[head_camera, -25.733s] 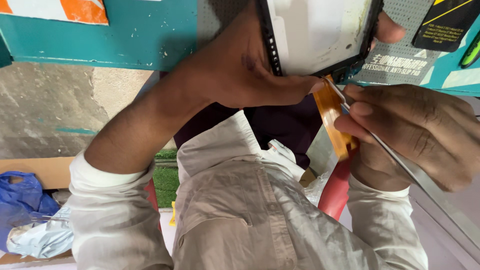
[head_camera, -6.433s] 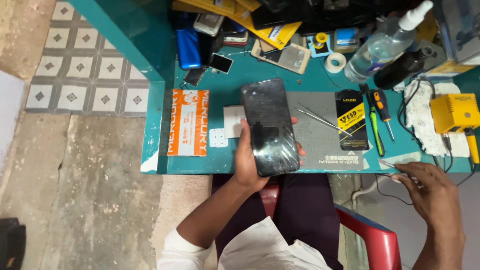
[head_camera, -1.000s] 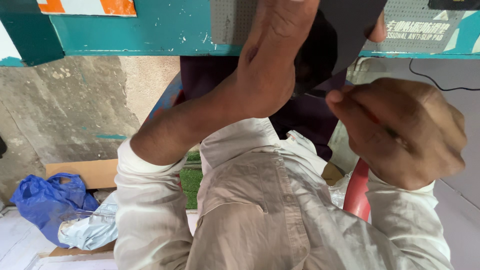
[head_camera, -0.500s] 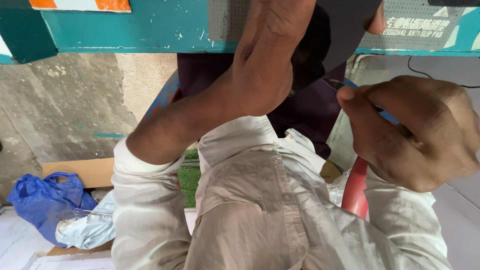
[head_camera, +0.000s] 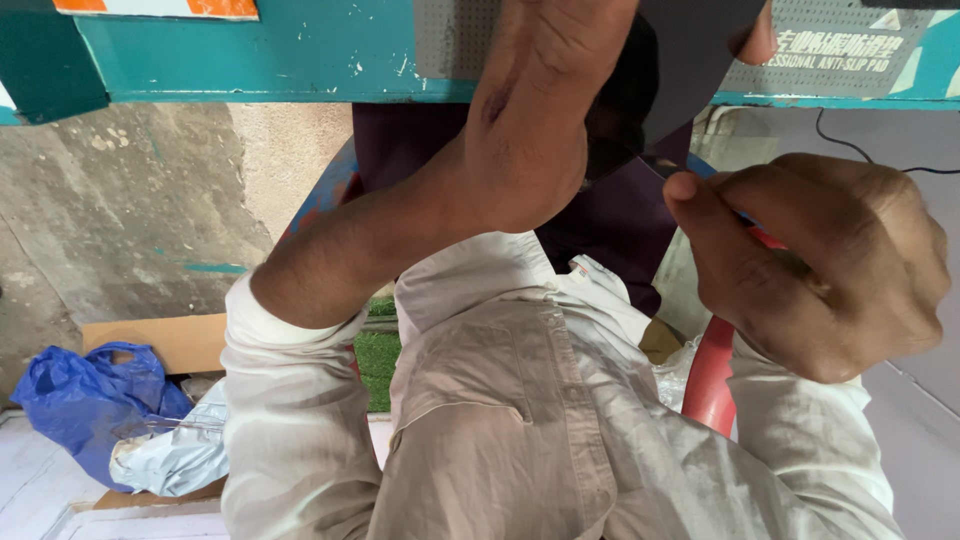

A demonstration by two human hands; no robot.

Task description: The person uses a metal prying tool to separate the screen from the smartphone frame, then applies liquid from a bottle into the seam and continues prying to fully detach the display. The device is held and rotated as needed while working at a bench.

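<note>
Lowered slightly since half a second ago, the right hand (head_camera: 820, 270) clenches a thin tool beside the left hand's (head_camera: 545, 110) grip on a dark flat rectangular panel (head_camera: 690, 50), work unfinished.

One view only, from a camera worn on the person's head; it looks steeply down along the wearer's own chest and lap, very near, so the pale shirt (head_camera: 520, 420) fills the lower middle of the frame; the teal worktop (head_camera: 250, 60) edge runs across the top, from 10 to 2 o'clock, seen from just above and behind its near side; left hand (head_camera: 540, 130) at 12 o'clock and right hand (head_camera: 820, 270) at 3 o'clock sit close under the lens and are partly cropped; floor and a blue bag (head_camera: 80, 400) show at 8 o'clock, farther below; no second view to share any part of the scene.
</note>
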